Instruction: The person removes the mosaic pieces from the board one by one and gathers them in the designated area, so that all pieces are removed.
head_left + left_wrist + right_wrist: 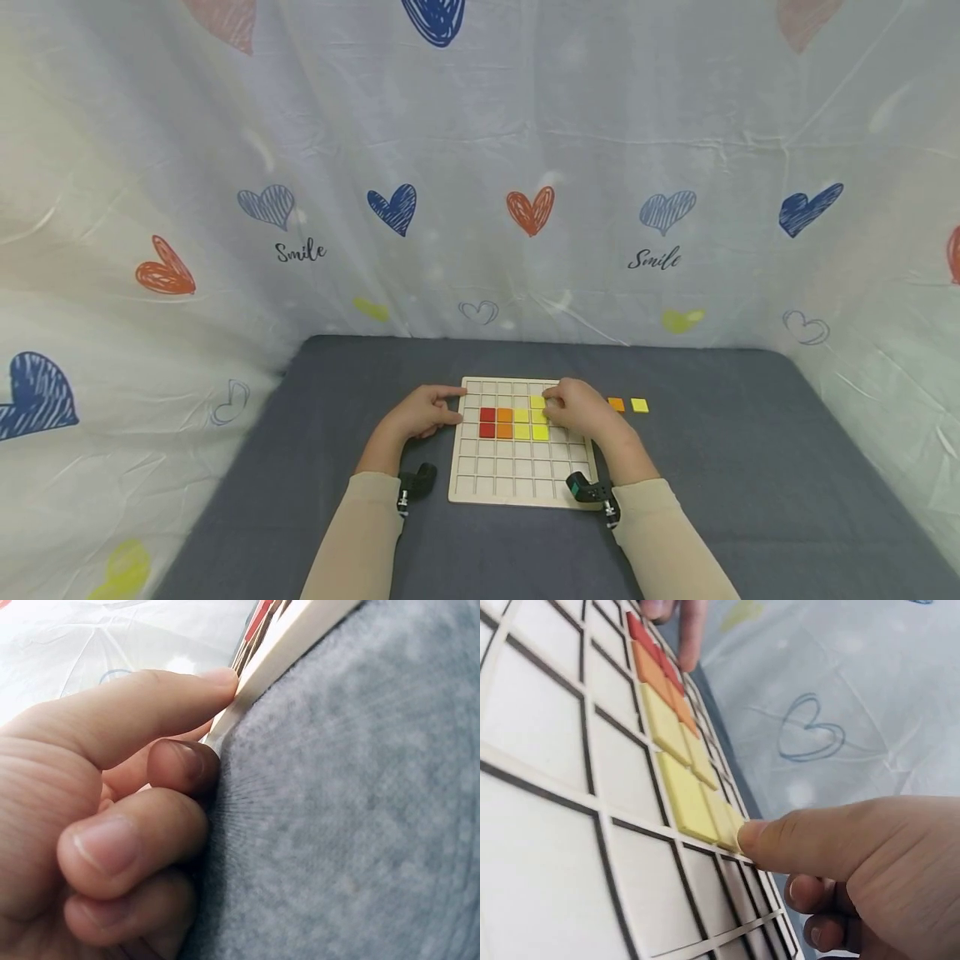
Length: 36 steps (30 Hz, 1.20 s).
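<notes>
A pale wooden grid board lies on the dark cloth. Set in its cells are red tiles, orange tiles and yellow tiles. At the board's left edge is my left hand; its straight index finger and thumb touch the rim, while the other fingers curl loosely beneath. My right hand reaches over the board's upper right part. Its thumb and index finger pinch the side of a yellow tile, the farthest of that column. In the right wrist view the thumb overlaps this tile's edge.
Right of the board, on the cloth, lie a loose orange tile and a loose yellow tile. A white curtain printed with hearts hangs behind the table and along both sides.
</notes>
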{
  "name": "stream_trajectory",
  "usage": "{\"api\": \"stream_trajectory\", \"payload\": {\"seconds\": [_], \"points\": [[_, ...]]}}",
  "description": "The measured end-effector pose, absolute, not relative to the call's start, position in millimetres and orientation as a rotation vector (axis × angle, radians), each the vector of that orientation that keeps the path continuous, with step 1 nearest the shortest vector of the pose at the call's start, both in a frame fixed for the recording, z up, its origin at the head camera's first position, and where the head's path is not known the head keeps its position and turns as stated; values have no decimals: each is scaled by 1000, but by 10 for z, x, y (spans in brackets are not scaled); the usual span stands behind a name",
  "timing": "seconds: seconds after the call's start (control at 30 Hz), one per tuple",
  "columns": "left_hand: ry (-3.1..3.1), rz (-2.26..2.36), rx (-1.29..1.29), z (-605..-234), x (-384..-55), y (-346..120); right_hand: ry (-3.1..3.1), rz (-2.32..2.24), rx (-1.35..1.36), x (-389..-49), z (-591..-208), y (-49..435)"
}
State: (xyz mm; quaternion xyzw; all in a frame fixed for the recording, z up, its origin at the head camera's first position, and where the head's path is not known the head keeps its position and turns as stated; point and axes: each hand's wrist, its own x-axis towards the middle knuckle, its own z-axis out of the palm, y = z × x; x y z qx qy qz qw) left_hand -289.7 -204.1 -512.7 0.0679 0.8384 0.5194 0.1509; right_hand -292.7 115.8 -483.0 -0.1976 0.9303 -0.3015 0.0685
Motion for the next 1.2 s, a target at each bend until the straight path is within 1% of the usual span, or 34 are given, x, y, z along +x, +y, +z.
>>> {"api": "stream_trajectory", "payload": {"seconds": [0.43,0.73,1.2], "points": [[2384,1510,192,-5116,-2901,-2040,2874,-957,-511,-2926,-4868,1102],[2394,1511,183,-5110,-2889,-2031,2983,-866,-511,-2941,-4897,1051],[2401,1499,192,-5107,-2888,-2033,2917,-1086,-542,-2869,-4573,1256]]}}
